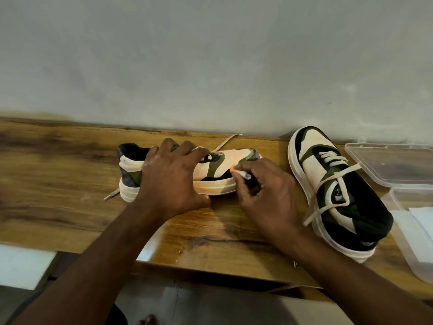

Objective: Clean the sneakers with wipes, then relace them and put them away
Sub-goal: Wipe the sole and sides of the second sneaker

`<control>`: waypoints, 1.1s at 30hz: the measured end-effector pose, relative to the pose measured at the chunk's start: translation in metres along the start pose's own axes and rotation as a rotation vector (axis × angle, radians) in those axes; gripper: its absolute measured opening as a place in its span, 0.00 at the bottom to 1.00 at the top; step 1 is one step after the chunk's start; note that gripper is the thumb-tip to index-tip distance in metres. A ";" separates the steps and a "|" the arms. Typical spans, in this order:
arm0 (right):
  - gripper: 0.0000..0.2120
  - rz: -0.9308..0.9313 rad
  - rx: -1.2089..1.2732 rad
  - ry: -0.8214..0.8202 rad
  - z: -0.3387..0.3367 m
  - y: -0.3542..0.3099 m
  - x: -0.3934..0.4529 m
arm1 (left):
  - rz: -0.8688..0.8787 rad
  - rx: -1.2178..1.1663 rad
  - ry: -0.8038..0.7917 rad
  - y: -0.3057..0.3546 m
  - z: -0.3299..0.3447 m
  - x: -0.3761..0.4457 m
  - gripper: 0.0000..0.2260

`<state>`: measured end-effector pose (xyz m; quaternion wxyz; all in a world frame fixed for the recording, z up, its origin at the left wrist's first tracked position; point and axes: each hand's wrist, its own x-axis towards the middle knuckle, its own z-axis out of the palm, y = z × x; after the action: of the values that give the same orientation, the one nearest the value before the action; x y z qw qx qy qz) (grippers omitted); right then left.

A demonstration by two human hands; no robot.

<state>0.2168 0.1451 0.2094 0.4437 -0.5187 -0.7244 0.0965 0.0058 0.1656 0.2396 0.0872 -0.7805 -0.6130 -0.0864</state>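
Pinching a small rolled white wipe [242,175] between curled thumb and fingers, right hand [267,198] at centre frame, wipe tip pressed against the side panel of the near sneaker [220,170] just above its pale sole. Draped over the middle of that same sneaker, left hand [173,181], fingers curled across the top, thumb low beside the sole near the table, clamping the shoe in place. Lying side-on across the centre of the frame, heel to the left and toe to the right, cream, olive and black, on the wooden table [58,174]. Trailing from it, a cream lace [226,141] running up toward the wall behind, another lace end poking out at the lower left of the heel. Standing to the right, well apart from the hands, second sneaker [337,193], toe toward the wall, heel toward the viewer, laces partly threaded and hanging loose over its near side. At the right edge of the frame, just beside that shoe, clear plastic box [407,252] with its hinged lid [393,163] flipped open toward the wall, white sheets visible inside. Filling the upper half of the frame, plain grey wall [210,55]. Below the table edge, pale floor, blurred.
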 end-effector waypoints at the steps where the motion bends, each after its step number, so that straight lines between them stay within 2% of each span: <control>1: 0.10 -0.026 -0.010 -0.019 0.000 0.000 0.001 | 0.004 0.000 -0.002 0.000 0.000 0.000 0.42; 3: 0.09 -0.019 -0.017 0.016 -0.004 0.010 0.008 | 0.001 -0.003 -0.005 0.001 0.001 0.000 0.42; 8: 0.07 0.180 0.020 0.112 -0.014 0.028 0.021 | -0.006 -0.009 -0.002 0.003 0.000 0.001 0.40; 11: 0.08 0.087 0.003 0.060 -0.005 0.008 0.009 | -0.002 -0.003 0.003 0.003 0.001 0.001 0.40; 14: 0.10 -0.039 -0.021 -0.072 0.006 -0.007 -0.001 | 0.011 0.009 0.008 0.003 0.002 0.000 0.39; 16: 0.10 -0.060 -0.033 -0.069 0.002 -0.003 0.004 | 0.018 0.013 0.007 0.002 0.001 0.000 0.38; 22: 0.07 0.152 -0.069 0.141 -0.018 0.029 0.026 | 0.030 0.007 -0.010 0.002 -0.001 0.001 0.37; 24: 0.08 0.145 -0.080 0.128 -0.014 0.021 0.019 | 0.029 0.000 -0.014 0.001 -0.002 0.002 0.37; 29: 0.10 -0.037 -0.051 -0.022 0.002 -0.009 0.002 | 0.041 0.020 -0.023 0.002 -0.002 0.001 0.38; 31: 0.08 0.000 -0.013 0.030 -0.001 -0.001 0.011 | 0.045 0.015 -0.021 0.002 -0.002 0.000 0.38; 33: 0.07 0.119 -0.009 0.095 -0.008 0.012 0.022 | 0.047 0.015 -0.019 0.001 -0.002 0.000 0.37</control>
<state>0.2289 0.1661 0.2188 0.4684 -0.5671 -0.6709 0.0947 0.0067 0.1649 0.2414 0.0892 -0.7949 -0.5958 -0.0720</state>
